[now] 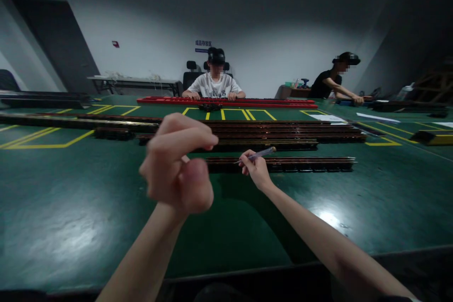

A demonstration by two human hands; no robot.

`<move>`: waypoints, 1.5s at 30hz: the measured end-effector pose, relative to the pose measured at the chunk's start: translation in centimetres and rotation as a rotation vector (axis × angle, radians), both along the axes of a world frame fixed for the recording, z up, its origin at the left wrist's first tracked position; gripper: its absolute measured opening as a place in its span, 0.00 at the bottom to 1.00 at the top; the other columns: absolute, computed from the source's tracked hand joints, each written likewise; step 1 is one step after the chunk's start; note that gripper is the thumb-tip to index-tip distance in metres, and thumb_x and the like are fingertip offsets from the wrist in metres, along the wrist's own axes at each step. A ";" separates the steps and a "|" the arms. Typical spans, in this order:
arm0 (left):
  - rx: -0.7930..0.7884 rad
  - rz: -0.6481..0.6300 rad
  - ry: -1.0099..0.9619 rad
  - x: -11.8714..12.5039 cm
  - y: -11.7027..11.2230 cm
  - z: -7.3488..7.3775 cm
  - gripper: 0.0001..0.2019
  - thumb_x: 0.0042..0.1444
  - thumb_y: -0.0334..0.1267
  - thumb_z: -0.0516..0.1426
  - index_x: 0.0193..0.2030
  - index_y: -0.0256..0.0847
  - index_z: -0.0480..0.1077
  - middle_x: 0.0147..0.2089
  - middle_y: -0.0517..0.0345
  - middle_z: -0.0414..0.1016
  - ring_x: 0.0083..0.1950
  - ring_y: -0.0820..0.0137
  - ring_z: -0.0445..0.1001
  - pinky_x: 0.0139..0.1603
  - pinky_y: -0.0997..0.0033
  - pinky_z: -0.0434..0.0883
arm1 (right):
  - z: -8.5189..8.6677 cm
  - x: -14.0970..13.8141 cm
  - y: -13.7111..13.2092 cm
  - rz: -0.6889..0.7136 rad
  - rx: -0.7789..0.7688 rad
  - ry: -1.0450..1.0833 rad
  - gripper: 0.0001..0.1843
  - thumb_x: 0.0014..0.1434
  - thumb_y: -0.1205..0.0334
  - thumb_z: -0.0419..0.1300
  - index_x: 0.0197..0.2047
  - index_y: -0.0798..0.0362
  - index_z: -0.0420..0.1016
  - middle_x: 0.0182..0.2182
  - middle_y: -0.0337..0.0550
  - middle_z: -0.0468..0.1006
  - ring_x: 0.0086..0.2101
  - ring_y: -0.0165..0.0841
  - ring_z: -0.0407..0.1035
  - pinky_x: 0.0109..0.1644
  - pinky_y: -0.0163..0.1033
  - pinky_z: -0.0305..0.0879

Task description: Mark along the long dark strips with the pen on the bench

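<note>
My left hand [179,165] is raised close to the camera above the green table [71,207], its fingers curled into a loose fist; whether anything is inside is hidden. My right hand [256,170] reaches forward and pinches a thin pen-like tool [260,154], its tip pointing right. The right hand rests against the nearest long dark rail [300,163], which lies crosswise on the table. Behind it lie several more long dark rails [283,132] side by side.
A long red rail [226,102] lies at the far side, with a seated person [214,86] resting both hands on it. Another person [334,82] works at the back right. Papers [327,118] lie far right. Yellow lines [46,139] mark the table.
</note>
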State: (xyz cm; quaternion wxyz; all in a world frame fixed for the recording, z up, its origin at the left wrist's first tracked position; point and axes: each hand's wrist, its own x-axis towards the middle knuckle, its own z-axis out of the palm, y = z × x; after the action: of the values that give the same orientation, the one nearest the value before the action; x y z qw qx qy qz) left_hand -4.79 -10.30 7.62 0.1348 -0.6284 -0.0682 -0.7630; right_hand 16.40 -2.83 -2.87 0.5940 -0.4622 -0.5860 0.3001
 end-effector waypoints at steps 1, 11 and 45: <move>0.043 0.037 0.060 1.9 2.0 1.2 0.10 0.65 0.38 0.46 0.35 0.44 0.65 0.26 0.63 0.64 0.28 0.72 0.67 0.29 0.66 0.67 | 0.0 0.1 0.0 0.015 -0.001 -0.014 0.16 0.53 0.48 0.59 0.27 0.52 0.67 0.20 0.37 0.72 0.16 0.24 0.63 0.19 0.30 0.57; -0.669 0.608 1.082 4.5 9.3 -5.6 0.12 0.59 0.33 0.48 0.41 0.38 0.73 0.43 0.49 0.77 0.45 0.62 0.73 0.44 0.62 0.67 | -0.2 1.0 -0.1 0.069 0.036 -0.102 0.16 0.56 0.48 0.57 0.30 0.53 0.69 0.23 0.39 0.74 0.18 0.26 0.65 0.19 0.30 0.58; -0.990 0.573 1.188 4.4 10.4 -8.4 0.25 0.53 0.21 0.46 0.57 0.34 0.67 0.57 0.44 0.73 0.59 0.61 0.70 0.60 0.54 0.62 | 0.1 1.5 -0.5 -0.009 0.017 -0.140 0.14 0.58 0.51 0.56 0.30 0.53 0.71 0.25 0.42 0.78 0.19 0.27 0.68 0.20 0.31 0.62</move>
State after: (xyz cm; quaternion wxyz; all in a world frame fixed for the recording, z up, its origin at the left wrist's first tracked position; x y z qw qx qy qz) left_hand -0.41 0.08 -0.80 0.0453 -0.8722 -0.4717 -0.1209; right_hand 17.86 -3.37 -2.78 0.5566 -0.4797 -0.6266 0.2596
